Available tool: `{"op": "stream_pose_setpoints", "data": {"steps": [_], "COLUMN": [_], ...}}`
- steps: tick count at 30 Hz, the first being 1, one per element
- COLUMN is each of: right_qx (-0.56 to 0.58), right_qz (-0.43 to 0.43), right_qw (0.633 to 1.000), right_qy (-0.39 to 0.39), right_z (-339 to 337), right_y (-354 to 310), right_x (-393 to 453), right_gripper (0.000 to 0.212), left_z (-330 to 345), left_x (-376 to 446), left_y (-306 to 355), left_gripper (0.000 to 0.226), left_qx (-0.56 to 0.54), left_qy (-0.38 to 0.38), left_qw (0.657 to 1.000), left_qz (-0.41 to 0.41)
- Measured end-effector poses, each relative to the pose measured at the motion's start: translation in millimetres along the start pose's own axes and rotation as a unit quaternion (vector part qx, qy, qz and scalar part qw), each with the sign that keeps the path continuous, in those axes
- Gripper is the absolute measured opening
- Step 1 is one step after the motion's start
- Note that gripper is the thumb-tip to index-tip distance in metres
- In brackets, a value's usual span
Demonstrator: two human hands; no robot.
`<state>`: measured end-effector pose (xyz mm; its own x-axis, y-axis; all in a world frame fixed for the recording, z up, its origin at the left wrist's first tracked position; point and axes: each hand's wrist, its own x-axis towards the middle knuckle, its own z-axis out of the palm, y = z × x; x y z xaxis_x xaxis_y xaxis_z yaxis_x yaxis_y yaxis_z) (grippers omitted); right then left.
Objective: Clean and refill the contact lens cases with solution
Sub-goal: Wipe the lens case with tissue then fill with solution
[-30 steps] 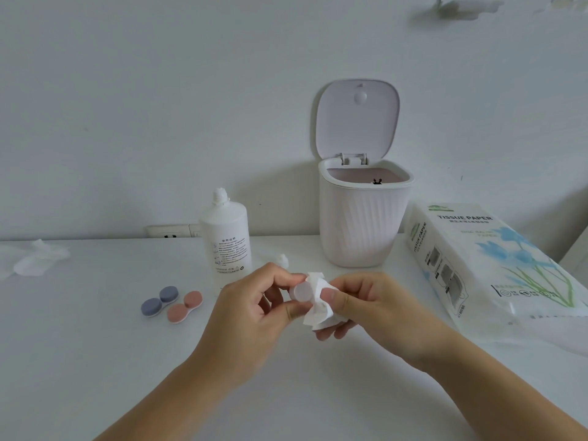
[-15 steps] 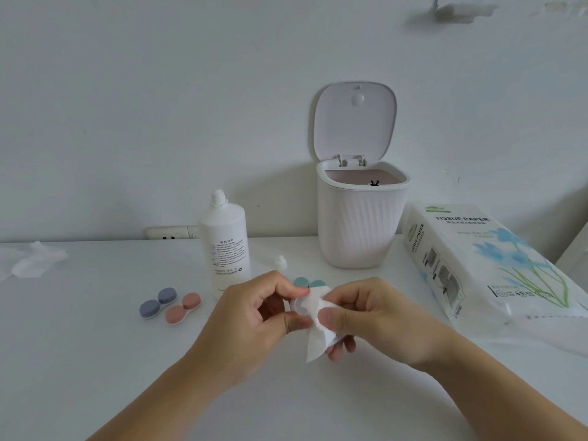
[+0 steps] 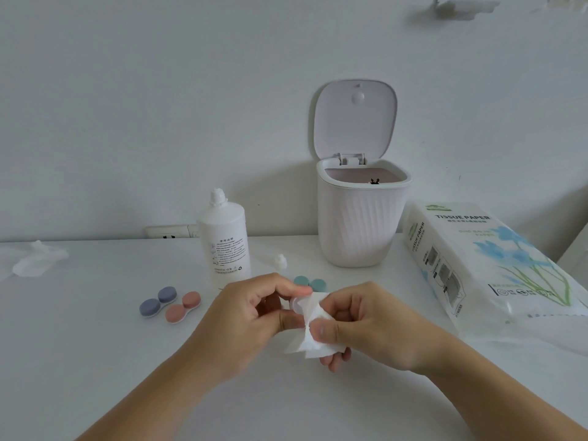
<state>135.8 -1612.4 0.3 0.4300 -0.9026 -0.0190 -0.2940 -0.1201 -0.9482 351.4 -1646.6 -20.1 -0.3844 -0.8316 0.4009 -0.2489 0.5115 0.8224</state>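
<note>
A: What sits at the centre of the frame?

B: A small white lens case part (image 3: 295,305), pinched between thumb and forefinger of the left hand (image 3: 251,316) just above the white table (image 3: 95,361); the right hand (image 3: 366,326) grips a folded white tissue (image 3: 310,329) and presses it against that part, thumb on the paper, fingers curled behind.

A: And around the hands?

B: At twelve o'clock, just beyond the knuckles, two teal caps (image 3: 310,283) lie side by side; further on stands the open solution bottle (image 3: 224,240), its small white cap (image 3: 280,261) loose on the table beside it; at nine o'clock rest a blue-grey lens case (image 3: 158,301) and a pink lens case (image 3: 183,307), touching, both capped.

A: The background?

B: At one o'clock, a white ribbed bin (image 3: 359,224) with its lid raised against the wall; at three o'clock a pack of tissue paper (image 3: 483,262) lying flat; at ten o'clock, far left, a crumpled tissue (image 3: 35,261); a wall socket (image 3: 170,232) shows behind the bottle.
</note>
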Motion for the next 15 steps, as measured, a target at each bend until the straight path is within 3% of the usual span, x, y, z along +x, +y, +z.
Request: {"op": "stream_pose_setpoints", "data": {"steps": [10,15], "right_qx": [0.046,0.039], "right_qz": [-0.038,-0.03], "right_qw": [0.996,0.997], "right_qy": [0.073,0.066], "right_z": [-3,0], "right_y": [1,1], "right_x": [3,4], "right_gripper": [0.029,0.025], "left_z": [15,7], "left_x": [-8,-3], "left_y": [1,1], "left_gripper": [0.029,0.028], "left_qx": [0.01,0.027], "left_qy": [0.083,0.062], "left_qw": [0.996,0.998], "left_qz": [0.037,0.018]}}
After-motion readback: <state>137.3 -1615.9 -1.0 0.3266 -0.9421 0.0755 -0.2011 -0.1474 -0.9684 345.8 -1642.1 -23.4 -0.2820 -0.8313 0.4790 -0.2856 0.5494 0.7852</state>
